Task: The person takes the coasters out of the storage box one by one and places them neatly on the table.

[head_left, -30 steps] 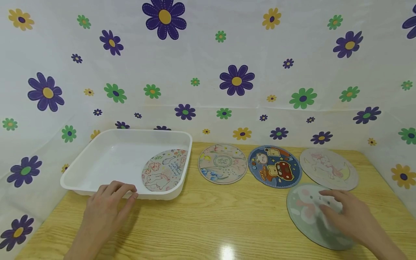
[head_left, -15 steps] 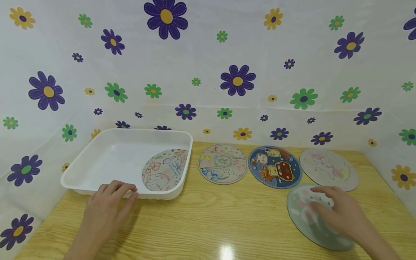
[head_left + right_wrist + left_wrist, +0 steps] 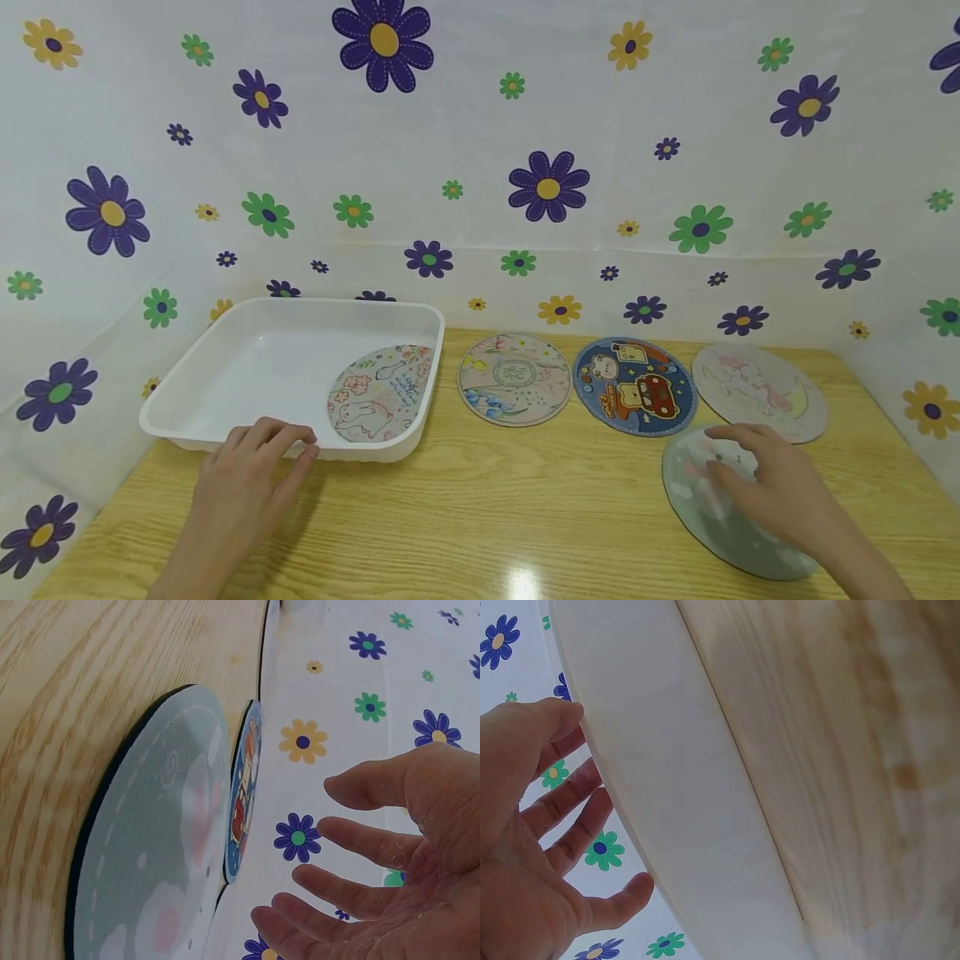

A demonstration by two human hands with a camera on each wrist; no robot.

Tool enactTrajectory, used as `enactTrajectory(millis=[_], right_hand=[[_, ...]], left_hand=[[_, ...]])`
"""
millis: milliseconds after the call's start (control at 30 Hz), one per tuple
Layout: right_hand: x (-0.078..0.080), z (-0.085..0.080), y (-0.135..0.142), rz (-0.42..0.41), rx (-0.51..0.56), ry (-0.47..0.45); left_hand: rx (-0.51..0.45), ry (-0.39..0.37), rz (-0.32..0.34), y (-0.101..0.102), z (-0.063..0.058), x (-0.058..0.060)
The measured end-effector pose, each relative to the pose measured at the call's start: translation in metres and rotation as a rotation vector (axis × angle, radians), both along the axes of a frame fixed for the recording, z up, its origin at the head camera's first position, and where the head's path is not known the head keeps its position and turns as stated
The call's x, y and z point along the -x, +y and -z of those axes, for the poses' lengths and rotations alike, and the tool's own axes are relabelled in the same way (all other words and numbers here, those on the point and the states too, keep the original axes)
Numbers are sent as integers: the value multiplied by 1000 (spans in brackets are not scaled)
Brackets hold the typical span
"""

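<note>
Low over a grey-green round mat (image 3: 697, 517) with a pale rabbit face, my right hand (image 3: 780, 492) hovers, holding nothing. In the right wrist view a gap shows between the relaxed fingers (image 3: 352, 840) and the mat's surface. My left hand (image 3: 251, 475) rests its fingertips on the near rim of the white tray (image 3: 247, 367); the left wrist view shows thumb and fingers (image 3: 581, 832) loosely spread along that rim. Inside the tray, at its right end, lies a round mat (image 3: 378, 396) with a rabbit and flowers. Part of the grey-green mat is hidden under my right hand.
Behind, in a row on the wooden table (image 3: 480, 508), lie a pale floral round mat (image 3: 515, 379), a dark blue bear mat (image 3: 635, 386) and a pale unicorn mat (image 3: 757, 392). A flower-printed white cloth (image 3: 465, 142) hangs around the back and sides.
My right hand has shifted left over the grey-green mat. My left hand, the tray and the mats have stayed put.
</note>
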State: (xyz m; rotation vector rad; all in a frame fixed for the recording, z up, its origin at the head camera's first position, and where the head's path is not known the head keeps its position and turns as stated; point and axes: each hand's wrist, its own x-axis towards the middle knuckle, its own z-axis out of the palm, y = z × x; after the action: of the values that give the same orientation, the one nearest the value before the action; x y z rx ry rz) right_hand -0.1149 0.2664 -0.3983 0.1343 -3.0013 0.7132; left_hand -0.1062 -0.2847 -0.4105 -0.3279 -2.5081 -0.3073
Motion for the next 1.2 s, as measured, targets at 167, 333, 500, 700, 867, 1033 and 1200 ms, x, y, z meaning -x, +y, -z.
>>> enactTrajectory(millis=[167,333,500,700,867,1033,1200], right_hand=[[0,1,-3,-17,17,20],[1,0,-7,-20,28,23],[2,-1,-9,-25,31,-2],[2,-1,-12,-20,16,-11],[3,1,-16,-29,35,20],[4,2,-20,-44,51,35],[5,0,-24,-79,76,74]], left_hand=[[6,9,1,0,0,1],[8,12,4,0,1,0],[0,8,2,1,1,0],[1,-1,-3,1,0,0],[5,-3,-6,2,-1,1],[-2,-16,-11,1,-1,1],[-3,-8,-10,1,0,0]])
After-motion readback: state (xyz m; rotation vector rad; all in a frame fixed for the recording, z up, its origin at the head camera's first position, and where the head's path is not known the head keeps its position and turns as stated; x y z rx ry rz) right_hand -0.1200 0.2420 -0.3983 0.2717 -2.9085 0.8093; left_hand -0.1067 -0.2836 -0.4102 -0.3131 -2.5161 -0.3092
